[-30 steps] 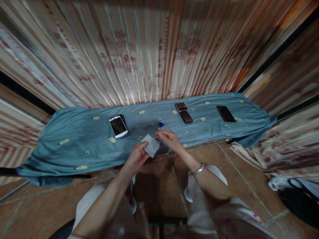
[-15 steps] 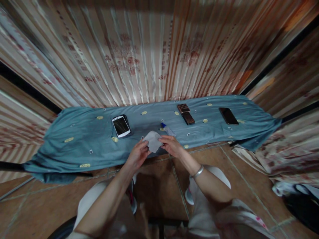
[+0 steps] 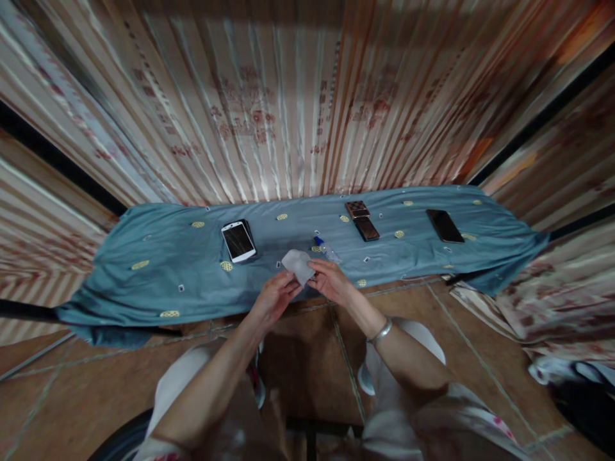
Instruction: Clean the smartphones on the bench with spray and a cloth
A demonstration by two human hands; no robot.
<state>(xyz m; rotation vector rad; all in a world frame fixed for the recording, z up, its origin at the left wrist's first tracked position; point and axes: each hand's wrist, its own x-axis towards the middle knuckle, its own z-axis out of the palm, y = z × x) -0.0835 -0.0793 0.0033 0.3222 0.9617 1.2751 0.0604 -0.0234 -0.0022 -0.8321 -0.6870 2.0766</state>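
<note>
- While both hands met at the near edge of the blue cloth (image 3: 158, 269), the left hand (image 3: 273, 299) and the right hand (image 3: 331, 283) pinched a small white wipe (image 3: 298, 264) between them, one at each side.
- That wipe was held just above the cloth, in front of the person's knees, fingers of both hands closed on its edges.
- Just beyond the right hand lay a small clear bottle with a blue cap (image 3: 327, 249) on its side.
- Farther left on the cloth sat a white phone (image 3: 238, 241), stacked on a darker one.
- Farther right lay a dark phone with a patterned case (image 3: 362, 219), and well apart toward the end a black phone (image 3: 444, 226).
- A silver bangle (image 3: 382, 332) circled the right wrist.
</note>
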